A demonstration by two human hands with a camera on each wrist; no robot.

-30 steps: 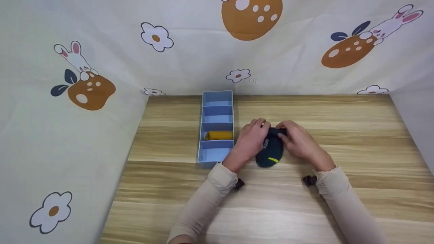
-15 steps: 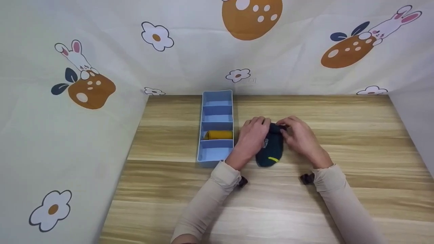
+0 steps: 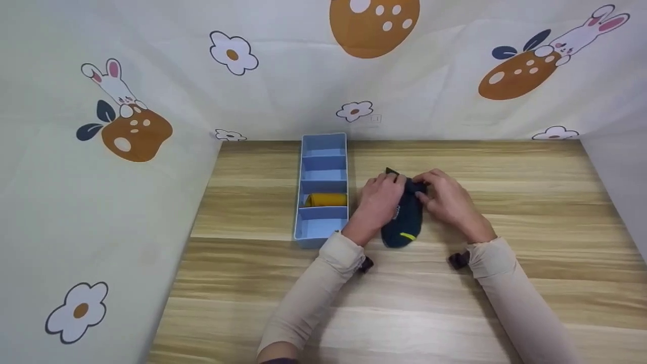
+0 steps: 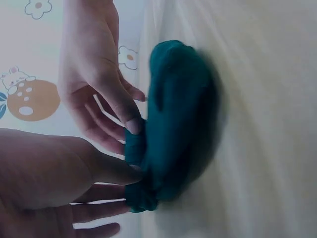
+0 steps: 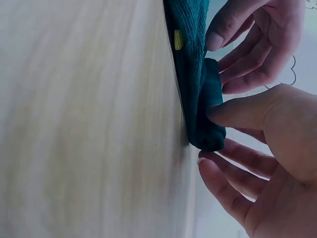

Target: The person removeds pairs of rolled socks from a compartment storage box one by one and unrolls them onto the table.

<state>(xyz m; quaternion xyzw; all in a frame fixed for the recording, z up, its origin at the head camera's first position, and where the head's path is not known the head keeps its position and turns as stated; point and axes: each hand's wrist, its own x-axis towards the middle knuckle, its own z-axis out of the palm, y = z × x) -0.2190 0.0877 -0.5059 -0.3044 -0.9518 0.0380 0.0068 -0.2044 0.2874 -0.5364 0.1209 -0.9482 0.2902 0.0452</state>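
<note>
A dark green sock with pale lettering and a yellow mark lies on the wooden table. Its far end is folded into a roll, seen close up as a rolled edge in the right wrist view. The left hand pinches the left side of that roll between thumb and fingers, while a dark corner of fabric pokes out past its fingertips. At the roll's right end, the right hand grips with thumb and fingers. From the left wrist, the sock bulges to the right of both thumbs.
Left of the hands stands a light blue divided box; a rolled mustard-yellow cloth item sits in one compartment. A patterned curtain borders the table at the back and sides. Dark wrist devices hang under the cuffs.
Both hands have shifted slightly toward the back with the sock's far end. A dark fabric corner now shows beyond the left fingertips. The box and its contents have stayed put.
</note>
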